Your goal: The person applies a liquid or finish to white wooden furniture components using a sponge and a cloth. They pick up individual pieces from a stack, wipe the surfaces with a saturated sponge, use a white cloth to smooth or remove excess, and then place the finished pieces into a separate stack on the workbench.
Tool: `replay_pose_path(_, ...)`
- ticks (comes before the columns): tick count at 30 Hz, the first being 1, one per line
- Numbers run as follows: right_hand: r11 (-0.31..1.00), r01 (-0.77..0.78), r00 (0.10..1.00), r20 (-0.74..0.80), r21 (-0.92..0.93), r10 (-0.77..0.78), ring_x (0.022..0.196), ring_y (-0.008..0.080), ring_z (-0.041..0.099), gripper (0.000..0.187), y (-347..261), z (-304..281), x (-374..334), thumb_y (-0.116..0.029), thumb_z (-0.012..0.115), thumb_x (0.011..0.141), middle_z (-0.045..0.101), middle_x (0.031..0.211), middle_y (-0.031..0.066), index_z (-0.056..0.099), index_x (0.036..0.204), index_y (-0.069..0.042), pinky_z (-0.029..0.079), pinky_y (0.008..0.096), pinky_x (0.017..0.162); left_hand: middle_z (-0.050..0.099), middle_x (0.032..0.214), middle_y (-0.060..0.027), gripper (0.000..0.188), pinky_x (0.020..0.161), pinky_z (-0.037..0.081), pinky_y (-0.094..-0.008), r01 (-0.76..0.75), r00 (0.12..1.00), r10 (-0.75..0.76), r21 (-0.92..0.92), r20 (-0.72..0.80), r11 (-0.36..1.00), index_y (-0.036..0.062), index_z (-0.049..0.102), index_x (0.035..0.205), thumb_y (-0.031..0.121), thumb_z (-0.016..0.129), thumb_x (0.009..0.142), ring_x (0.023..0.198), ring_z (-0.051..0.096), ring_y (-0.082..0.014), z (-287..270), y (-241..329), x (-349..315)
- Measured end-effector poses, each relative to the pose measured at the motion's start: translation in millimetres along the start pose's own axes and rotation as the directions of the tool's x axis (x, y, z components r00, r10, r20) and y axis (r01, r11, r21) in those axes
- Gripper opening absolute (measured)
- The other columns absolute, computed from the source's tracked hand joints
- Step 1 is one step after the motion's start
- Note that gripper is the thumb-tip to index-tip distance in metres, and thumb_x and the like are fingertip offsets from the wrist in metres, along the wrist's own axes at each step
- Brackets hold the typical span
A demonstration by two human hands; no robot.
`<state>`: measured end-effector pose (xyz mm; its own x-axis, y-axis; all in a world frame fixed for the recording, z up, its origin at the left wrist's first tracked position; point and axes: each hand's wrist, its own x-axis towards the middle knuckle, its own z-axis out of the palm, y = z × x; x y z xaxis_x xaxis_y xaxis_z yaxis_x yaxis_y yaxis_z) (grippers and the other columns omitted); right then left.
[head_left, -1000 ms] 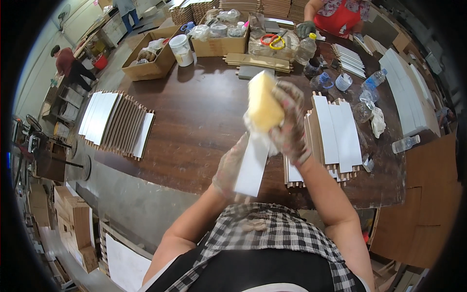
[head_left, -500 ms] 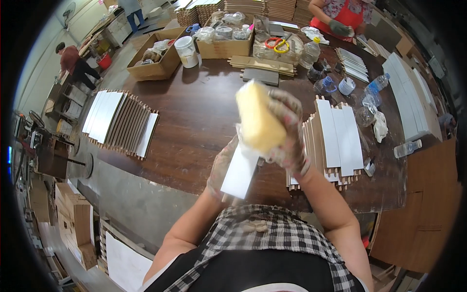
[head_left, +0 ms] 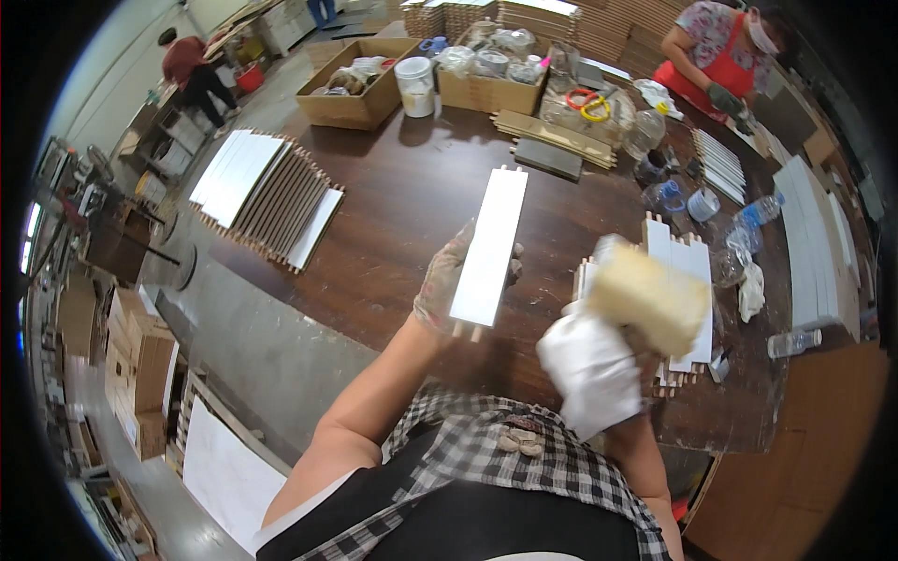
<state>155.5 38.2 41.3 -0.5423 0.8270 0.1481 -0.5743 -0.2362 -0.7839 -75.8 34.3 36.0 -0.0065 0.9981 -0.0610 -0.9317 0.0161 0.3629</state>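
Note:
My left hand (head_left: 443, 279), in a stained patterned glove, grips a white slat (head_left: 490, 248) with round wooden pegs at both ends. The slat is tilted up over the brown table (head_left: 393, 238), its white face toward me. To the right, my right hand (head_left: 645, 357) is closed on a yellow sponge block (head_left: 655, 297) and a white cloth (head_left: 587, 372) hanging beside it. Both are smeared by motion and hide most of that hand. Behind them lies a stack of white pegged slats (head_left: 690, 251); another stack of slats (head_left: 271, 201) sits at the table's left.
At the back stand open cardboard boxes (head_left: 351, 107), a white bucket (head_left: 415, 89) and scissors with red and yellow handles (head_left: 591, 105). Plastic bottles (head_left: 753, 213) line the right side. A co-worker in a red apron (head_left: 697, 79) works at the far right; another person (head_left: 192, 75) bends at the far left.
My right hand has swung right and toward me with the sponge, away from the slat, and the white cloth now shows. My left hand keeps the slat, now turned more upright and fully visible.

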Motion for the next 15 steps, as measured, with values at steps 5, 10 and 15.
replay_pose_path(5,0.937,0.000,0.924,-0.358,-0.348,-0.134,0.089,0.0210,0.062,0.032,-20.8,-31.5,-1.1,-0.016,0.054,0.089,0.061,0.104,0.0129,0.053,0.115,0.003,0.053,0.0337,0.080,0.058,0.105,-0.0109,0.039,0.072,0.053,-0.0268,-0.150,0.957,0.229,0.372,-0.176,0.916,0.0010,0.044,0.127,0.023,0.044,0.095,0.083,0.059,-0.0151,-12.0,16.7,-12.7)
replay_pose_path(10,0.982,-0.116,0.958,-0.278,-0.147,0.072,0.089,0.0202,0.061,0.029,-14.9,-14.5,-7.8,-0.015,0.051,0.090,0.061,0.102,0.0125,0.054,0.112,0.003,0.051,0.0328,0.081,0.054,0.088,-0.0095,0.050,0.072,0.050,-0.0315,0.172,0.836,0.433,0.910,-0.337,0.377,0.0063,0.046,0.124,0.035,0.059,0.085,0.084,0.057,-0.0198,-71.0,55.0,-22.9)
replay_pose_path(15,0.932,-0.148,0.921,-0.390,-0.332,0.008,0.088,0.0204,0.063,0.027,-11.9,-5.2,0.0,-0.009,0.059,0.086,0.063,0.100,0.0130,0.057,0.109,0.004,0.054,0.0312,0.077,0.042,0.111,-0.0190,0.085,0.079,0.049,-0.0394,0.446,0.712,0.696,0.826,-0.093,-0.344,0.0011,0.027,0.137,0.032,0.072,0.071,0.094,0.054,-0.0295,-155.2,133.6,-31.1)
